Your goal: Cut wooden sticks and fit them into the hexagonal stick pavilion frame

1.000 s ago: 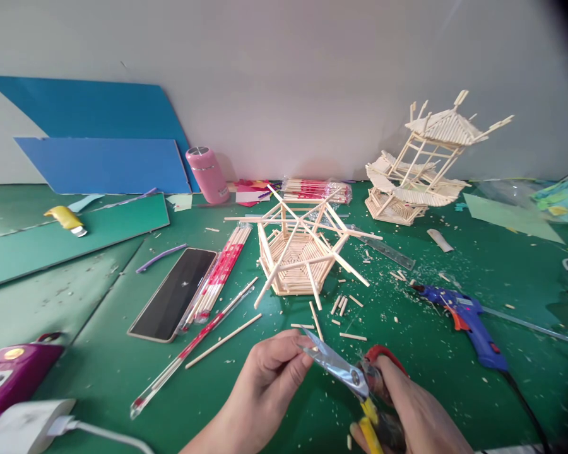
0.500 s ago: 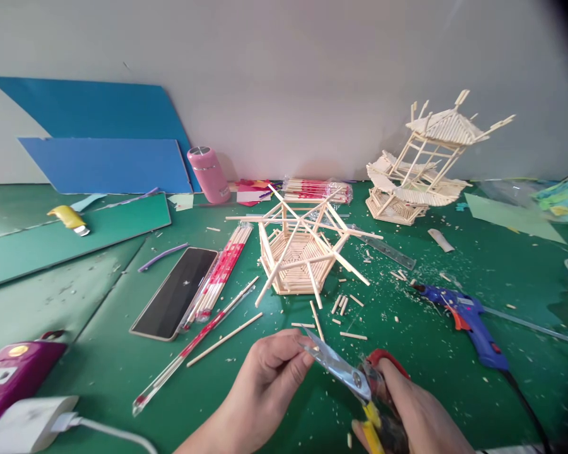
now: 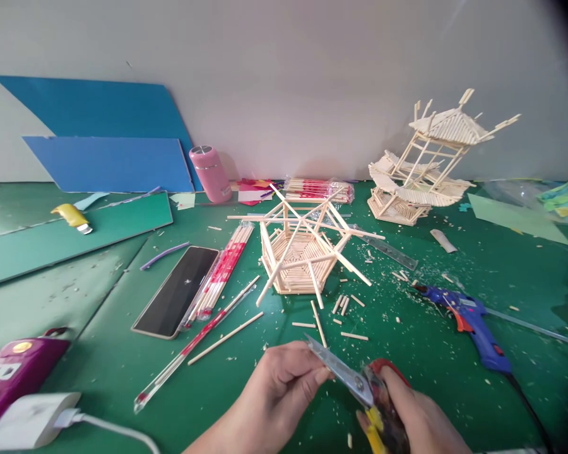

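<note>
My right hand (image 3: 421, 413) grips a pair of scissors (image 3: 348, 372) with red and yellow handles. Their blades point up and left, against the fingertips of my left hand (image 3: 288, 391). Thumb and forefinger of that hand are pinched on a short wooden stick, mostly hidden by the fingers and blades. Beyond both hands stands a six-sided frame of wooden sticks (image 3: 300, 287), with long sticks crossing over its top. Several cut stick pieces (image 3: 341, 305) lie between the frame and my hands.
To the right lies a blue glue gun (image 3: 473, 321); behind it leans a tiered stick model (image 3: 421, 164). On the left are a phone (image 3: 177, 293), bagged sticks (image 3: 224, 271), a power strip (image 3: 23, 372) and a yellow cutter (image 3: 71, 216). A pink bottle (image 3: 211, 173) stands by the wall.
My left hand has shifted slightly right and down with its pinch kept. The scissors have come down a little, and their blades look closer together. The view has shifted slightly.
</note>
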Available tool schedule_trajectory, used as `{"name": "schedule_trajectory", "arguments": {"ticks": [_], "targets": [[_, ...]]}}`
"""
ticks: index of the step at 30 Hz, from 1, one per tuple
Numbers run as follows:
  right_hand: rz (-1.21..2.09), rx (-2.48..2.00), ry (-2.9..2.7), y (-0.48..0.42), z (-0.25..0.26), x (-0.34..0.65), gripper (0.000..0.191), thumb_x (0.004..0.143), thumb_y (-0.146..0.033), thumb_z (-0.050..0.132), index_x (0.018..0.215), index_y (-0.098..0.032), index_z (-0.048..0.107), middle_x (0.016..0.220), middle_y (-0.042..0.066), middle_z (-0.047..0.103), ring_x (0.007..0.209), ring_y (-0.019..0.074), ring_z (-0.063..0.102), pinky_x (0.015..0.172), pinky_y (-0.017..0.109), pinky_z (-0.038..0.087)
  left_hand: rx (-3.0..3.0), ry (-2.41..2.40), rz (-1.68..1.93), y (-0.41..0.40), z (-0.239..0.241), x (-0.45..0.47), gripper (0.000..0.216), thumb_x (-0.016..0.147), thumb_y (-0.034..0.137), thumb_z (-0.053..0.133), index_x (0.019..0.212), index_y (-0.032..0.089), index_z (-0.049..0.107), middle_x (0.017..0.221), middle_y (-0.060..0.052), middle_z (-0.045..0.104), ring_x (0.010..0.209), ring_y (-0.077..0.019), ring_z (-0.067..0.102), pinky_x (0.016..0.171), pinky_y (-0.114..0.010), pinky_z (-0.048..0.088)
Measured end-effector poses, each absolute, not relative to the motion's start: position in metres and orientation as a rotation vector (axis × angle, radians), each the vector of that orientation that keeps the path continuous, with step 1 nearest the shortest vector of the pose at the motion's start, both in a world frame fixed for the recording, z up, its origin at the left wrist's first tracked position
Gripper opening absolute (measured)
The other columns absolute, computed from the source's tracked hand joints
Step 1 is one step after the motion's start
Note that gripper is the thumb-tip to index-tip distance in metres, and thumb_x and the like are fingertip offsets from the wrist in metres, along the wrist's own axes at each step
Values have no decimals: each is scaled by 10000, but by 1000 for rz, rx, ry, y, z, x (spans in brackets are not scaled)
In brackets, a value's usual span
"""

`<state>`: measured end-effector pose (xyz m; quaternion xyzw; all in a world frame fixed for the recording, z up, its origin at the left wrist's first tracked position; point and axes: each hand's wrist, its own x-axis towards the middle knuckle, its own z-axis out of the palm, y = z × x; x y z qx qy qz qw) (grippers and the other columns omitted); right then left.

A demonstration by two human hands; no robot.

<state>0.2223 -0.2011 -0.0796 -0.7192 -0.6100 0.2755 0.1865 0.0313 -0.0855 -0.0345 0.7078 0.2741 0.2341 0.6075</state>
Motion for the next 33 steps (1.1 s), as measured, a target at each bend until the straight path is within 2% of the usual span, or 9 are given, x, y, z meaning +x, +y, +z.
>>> {"name": "schedule_trajectory", "arguments": {"ticks": [7,10,13,19,25,33], "targets": [[723,-1995,-1739,-185,-56,228,293,724,-395,535,932,-199,473,756,92,695,645,243,678,509,280,528,1432,761,556,-83,-38,29,214,860,261,496,792,167,677,682,-9,553,594,-109,422,548,-219,345],[767,-1974,-1784,-185,-52,229,244,703,-384,543,866,-229,448,773,88,696,689,251,683,509,282,536,1358,753,565,-82,-37,31,213,854,260,507,754,160,666,677,-5,537,587,-105,392,535,-217,326],[786,-2023,-1813,-187,-53,228,282,670,-375,574,870,-228,439,820,108,696,764,277,680,551,309,554,1349,718,602,-80,-36,32,235,855,241,507,687,153,645,645,5,503,591,-106,379,541,-214,324],[793,-2046,-1830,-185,-56,225,313,661,-337,578,918,-211,451,924,143,693,812,301,674,545,326,550,1406,687,623,-78,-38,30,208,852,244,511,735,154,656,664,-7,526,586,-108,403,537,-212,341],[691,-2047,-1894,-187,-59,227,283,671,-374,568,874,-191,493,827,141,691,707,304,671,528,365,533,1479,672,618,-78,-40,28,212,862,221,492,756,155,662,693,-25,558,616,-119,447,551,-216,366],[748,-2062,-1899,-190,-61,229,355,622,-316,609,941,-177,537,765,104,680,667,271,661,524,307,498,1556,668,575,-77,-38,27,239,870,209,469,761,137,668,696,-35,565,629,-128,472,572,-231,382]]}}
